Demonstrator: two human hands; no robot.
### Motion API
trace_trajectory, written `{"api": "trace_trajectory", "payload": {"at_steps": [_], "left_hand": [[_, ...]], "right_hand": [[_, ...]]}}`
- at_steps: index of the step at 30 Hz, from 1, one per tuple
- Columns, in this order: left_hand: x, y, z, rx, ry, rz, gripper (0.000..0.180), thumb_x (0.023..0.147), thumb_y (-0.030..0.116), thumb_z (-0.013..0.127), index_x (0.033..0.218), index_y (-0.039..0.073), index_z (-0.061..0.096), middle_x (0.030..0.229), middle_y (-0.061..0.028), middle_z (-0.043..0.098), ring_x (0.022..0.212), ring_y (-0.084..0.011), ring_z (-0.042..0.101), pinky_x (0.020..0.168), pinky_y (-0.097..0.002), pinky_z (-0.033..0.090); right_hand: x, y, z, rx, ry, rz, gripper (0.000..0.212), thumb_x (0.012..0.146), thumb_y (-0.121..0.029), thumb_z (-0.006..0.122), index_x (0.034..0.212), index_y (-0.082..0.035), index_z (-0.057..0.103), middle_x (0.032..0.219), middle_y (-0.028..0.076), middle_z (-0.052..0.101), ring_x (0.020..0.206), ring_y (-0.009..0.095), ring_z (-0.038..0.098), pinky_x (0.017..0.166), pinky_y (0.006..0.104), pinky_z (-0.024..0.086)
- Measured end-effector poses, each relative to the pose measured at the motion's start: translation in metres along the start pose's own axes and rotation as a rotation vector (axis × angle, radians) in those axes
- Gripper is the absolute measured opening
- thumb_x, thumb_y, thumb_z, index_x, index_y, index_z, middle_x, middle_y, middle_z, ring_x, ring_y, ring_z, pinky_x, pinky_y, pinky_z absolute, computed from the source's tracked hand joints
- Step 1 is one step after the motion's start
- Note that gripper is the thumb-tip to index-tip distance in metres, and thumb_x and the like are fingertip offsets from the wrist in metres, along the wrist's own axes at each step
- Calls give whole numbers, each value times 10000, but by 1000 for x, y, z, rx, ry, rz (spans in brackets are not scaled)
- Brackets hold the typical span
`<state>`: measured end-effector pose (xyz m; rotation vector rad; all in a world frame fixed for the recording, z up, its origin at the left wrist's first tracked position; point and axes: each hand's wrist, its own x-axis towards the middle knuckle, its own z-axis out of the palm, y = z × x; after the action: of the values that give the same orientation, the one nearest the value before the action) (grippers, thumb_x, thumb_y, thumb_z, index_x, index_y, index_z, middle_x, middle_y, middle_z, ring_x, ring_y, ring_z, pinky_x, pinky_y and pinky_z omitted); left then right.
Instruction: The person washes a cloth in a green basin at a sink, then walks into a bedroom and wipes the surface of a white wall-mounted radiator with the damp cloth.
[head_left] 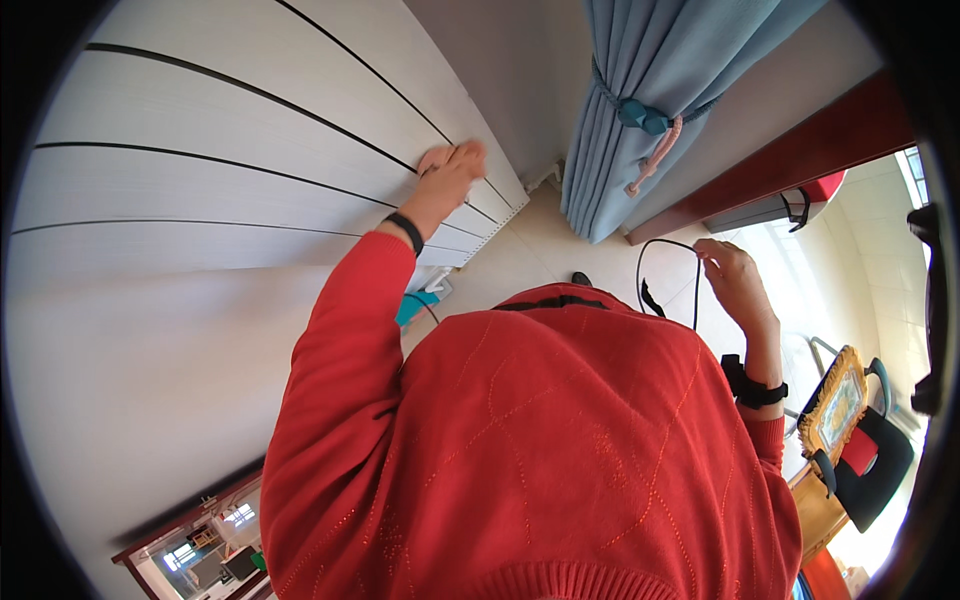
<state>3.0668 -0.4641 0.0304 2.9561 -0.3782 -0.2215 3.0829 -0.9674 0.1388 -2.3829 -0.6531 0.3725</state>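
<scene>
My left hand [455, 185] presses a small flat pink piece [433, 159], perhaps a cloth, against the white slatted radiator [250, 125]. It touches near the radiator's far end, with the fingers bent over the piece and most of it hidden beneath them. On the right, my right hand [737, 282] is raised at waist height, its fingers pinched together on a thin black cable [697, 290]. That cable hangs in a loop in front of my red sweater, and its lower part goes out of sight behind my body.
A tied blue curtain [600, 185] hangs ahead, beside a dark red wooden frame [790, 150]. Low on the left, something teal [410, 308] lies near the radiator's foot. To the right stand a black chair [872, 475] and a gold-fringed framed piece [838, 405].
</scene>
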Motion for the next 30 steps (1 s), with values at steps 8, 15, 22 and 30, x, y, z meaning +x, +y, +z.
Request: {"api": "trace_trajectory", "payload": {"at_steps": [8, 15, 22, 30], "left_hand": [[-161, -37, 45, -157, -124, -333, 253, 862, 131, 548, 1099, 87, 627, 1287, -50, 546, 947, -163, 566, 747, -299, 478], [-232, 10, -13, 205, 197, -594, 431, 704, 113, 690, 1132, 106, 639, 1252, -84, 593, 1248, -315, 433, 998, -413, 354], [-266, 37, -146, 42, 1173, -587, 493, 715, -32, 580, 1202, 43, 587, 1167, -134, 624, 1069, -317, 536, 958, -411, 387], [-199, 22, -328, 359, 1586, -284, 436, 960, 234, 471, 1347, 43, 530, 1495, -216, 360, 1402, -361, 298, 1129, -484, 236]], "right_hand": [[-38, 45, -3, -4, -4, 184, 219, 870, 35, 533, 1070, 30, 623, 930, 200, 686, 884, 323, 679, 789, 368, 528], [-18, 66, 17, 35, -72, 153, 252, 862, 77, 515, 1086, 28, 620, 946, 194, 700, 899, 278, 701, 753, 334, 538], [18, 53, 30, 33, -179, 64, 256, 855, 77, 520, 1075, 16, 634, 948, 167, 708, 879, 263, 699, 783, 327, 544], [65, 27, 26, 30, -181, -89, 239, 863, 53, 545, 1084, 10, 624, 905, 151, 689, 861, 221, 679, 768, 301, 509]]}}
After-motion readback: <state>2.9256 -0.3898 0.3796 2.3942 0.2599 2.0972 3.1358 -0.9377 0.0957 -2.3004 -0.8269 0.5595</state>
